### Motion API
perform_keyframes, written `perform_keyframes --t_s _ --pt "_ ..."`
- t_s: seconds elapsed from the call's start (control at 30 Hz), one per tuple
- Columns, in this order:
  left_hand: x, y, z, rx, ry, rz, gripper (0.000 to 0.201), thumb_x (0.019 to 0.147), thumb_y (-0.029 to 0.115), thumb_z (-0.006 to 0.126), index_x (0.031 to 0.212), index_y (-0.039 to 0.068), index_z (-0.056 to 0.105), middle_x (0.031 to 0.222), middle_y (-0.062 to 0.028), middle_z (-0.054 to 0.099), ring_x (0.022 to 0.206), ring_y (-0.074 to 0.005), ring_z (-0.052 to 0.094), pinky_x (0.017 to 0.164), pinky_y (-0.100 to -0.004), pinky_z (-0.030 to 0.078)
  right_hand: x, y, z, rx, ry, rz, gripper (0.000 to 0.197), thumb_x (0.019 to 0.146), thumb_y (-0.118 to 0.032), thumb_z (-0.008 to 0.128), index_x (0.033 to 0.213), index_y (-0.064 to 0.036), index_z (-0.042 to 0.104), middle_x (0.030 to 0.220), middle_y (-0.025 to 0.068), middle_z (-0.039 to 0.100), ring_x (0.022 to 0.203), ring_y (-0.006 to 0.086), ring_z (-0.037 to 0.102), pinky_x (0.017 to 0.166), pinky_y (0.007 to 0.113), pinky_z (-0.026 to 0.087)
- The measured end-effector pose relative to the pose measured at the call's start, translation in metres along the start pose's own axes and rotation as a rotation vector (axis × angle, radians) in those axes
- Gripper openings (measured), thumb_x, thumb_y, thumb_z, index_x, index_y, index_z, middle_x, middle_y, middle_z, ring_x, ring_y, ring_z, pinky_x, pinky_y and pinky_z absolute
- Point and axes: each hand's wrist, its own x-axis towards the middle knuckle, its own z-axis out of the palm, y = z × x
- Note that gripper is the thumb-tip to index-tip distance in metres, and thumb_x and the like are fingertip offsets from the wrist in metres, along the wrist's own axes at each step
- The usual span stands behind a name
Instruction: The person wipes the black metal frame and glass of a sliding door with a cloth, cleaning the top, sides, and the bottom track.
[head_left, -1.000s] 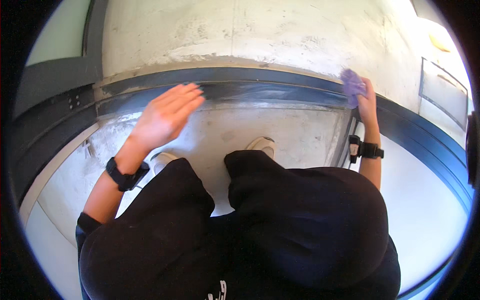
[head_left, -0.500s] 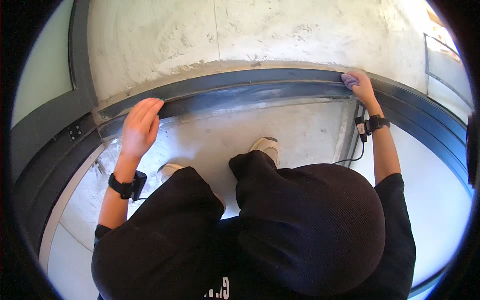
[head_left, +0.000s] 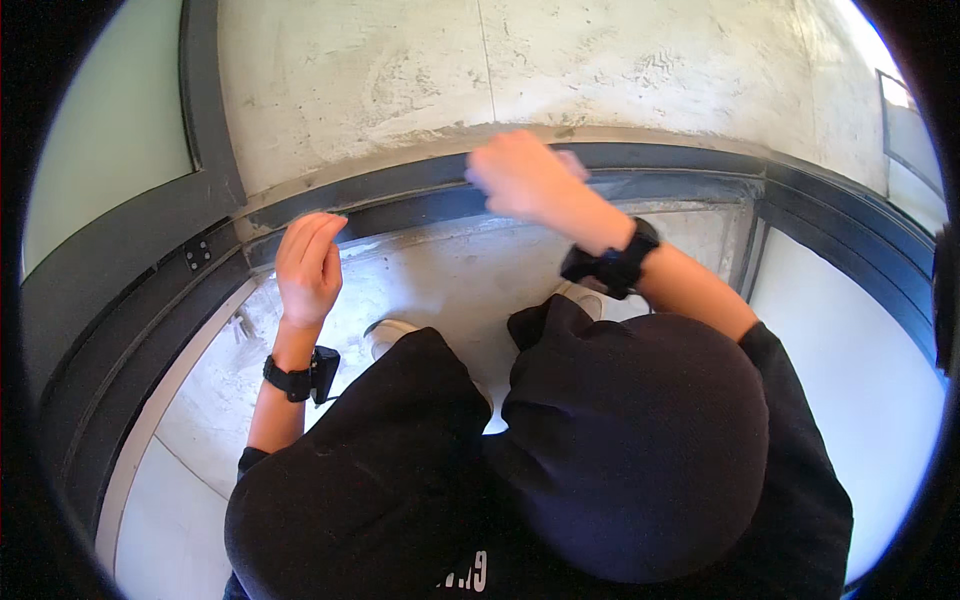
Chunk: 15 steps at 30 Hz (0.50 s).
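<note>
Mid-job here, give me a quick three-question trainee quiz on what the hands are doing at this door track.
1. True or false: the left hand lies open, fingers together, pointing toward the dark track.
2. Where is the right hand? A: over the middle stretch of the dark track. B: on the pale floor beside the white shoe. C: on the glass pane at the left.
3. Fill in: the hand that shows blurred is the ___ one.

Key: 1 true; 2 A; 3 right.
</note>
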Motion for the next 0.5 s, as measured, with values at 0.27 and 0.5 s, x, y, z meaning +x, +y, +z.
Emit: perform_keyframes --t_s 0.27,0.5 --pt "-0.001 0.01 -0.017 0.108 0.174 0.0 0.03 0.065 -0.014 0.049 0.09 -0.002 0.062 0.09 -0.0159 0.063 0.088 -0.0322 0.06 0.08 -0.0374 0.048 0.102 -0.056 -0.007 1.795 0.206 -0.161 0.027 0.066 0.006 0.044 0.084 0.0039 0.064 0.075 0.0184 0.063 0.067 0.0269 0.064 0.054 0.037 0.054" --pt "-0.03 -0.003 -0.017 0.074 0.083 -0.085 0.028 0.066 -0.011 0.052 0.089 0.0 0.064 0.089 -0.0135 0.064 0.087 -0.0308 0.061 0.078 -0.0376 0.049 -0.014 0.057 -0.056 0.496 0.849 0.077 0.024 0.069 -0.004 0.054 0.09 -0.0017 0.065 0.072 0.0158 0.066 0.061 0.021 0.063 0.058 0.032 0.049"
